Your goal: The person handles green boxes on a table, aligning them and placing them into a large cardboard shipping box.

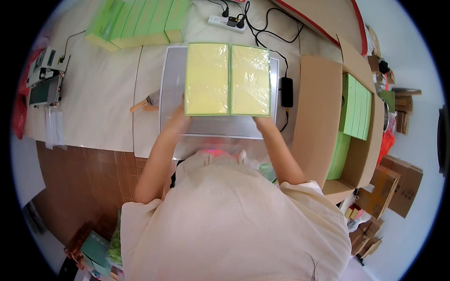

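Observation:
Two yellow-faced boxes with green edges point(207, 79) stand side by side, wrapped in shiny clear film, above a flat grey panel point(220, 127) with a pale rim. My left hand point(182, 111) grips the pair at its near left corner. At the near right corner my right hand point(261, 120) supports it from the other side. The fingers of both hands are mostly hidden behind the boxes. The pair covers much of the panel beneath, so I cannot tell whether they touch.
Several green boxes point(140, 23) stand in a row at the far left. An open carton point(316, 112) on the right holds more green boxes point(355, 105). Behind the panel lie a power strip point(227, 22) and black cables. A wooden-handled tool point(150, 99) lies left of the panel, a black adapter point(287, 92) right.

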Available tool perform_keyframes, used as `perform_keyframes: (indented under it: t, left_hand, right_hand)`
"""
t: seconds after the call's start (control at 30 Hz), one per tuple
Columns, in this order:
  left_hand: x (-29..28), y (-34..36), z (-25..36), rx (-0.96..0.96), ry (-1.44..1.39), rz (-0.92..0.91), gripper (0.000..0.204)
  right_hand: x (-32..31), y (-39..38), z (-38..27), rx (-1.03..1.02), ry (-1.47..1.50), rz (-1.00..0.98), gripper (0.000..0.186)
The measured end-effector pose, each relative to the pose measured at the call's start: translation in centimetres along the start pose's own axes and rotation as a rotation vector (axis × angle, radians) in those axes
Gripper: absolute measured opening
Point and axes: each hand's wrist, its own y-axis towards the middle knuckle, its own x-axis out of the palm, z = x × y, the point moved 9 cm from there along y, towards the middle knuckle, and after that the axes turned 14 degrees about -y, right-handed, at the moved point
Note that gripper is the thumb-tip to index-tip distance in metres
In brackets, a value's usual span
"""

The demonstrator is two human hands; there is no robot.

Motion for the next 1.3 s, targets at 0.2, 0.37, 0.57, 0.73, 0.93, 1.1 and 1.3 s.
perform_keyframes:
  t: [0.2, 0.37, 0.57, 0.73, 0.93, 1.1, 1.3]
  left_hand:
    - [1.8, -2.3, -1.9, -0.155, -0.121, -0.083, 0.091]
    - [2.8, -6.3, 3.3, 0.650, 0.193, 0.207, 0.115]
    - [4.5, -6.8, -3.2, 0.524, 0.242, 0.289, 0.138]
    - [6.0, -6.9, -8.1, 0.424, 0.273, 0.439, 0.140]
    - [6.4, -7.8, -5.4, 0.329, 0.281, 0.505, 0.126]
    - [-0.6, -9.6, -1.7, 0.697, 0.341, 0.705, 0.083]
    - [-7.2, -4.3, 2.4, 0.455, 0.063, 0.521, 0.054]
  right_hand:
    - [1.1, 1.7, -0.9, -0.059, -0.109, -0.211, 0.049]
    - [0.9, 1.5, -7.1, -0.252, -0.226, -0.409, 0.047]
    - [4.0, 3.4, -10.0, -0.357, -0.305, -0.711, 0.045]
    - [6.2, 4.0, -7.5, -0.081, -0.121, -0.982, 0.047]
    - [6.2, 6.5, -7.2, -0.256, -0.135, -1.012, 0.059]
    - [-1.3, 10.7, -6.5, -0.361, -0.053, -0.579, 0.065]
    - [-8.0, 5.8, 1.6, -0.187, 0.139, -0.094, 0.065]
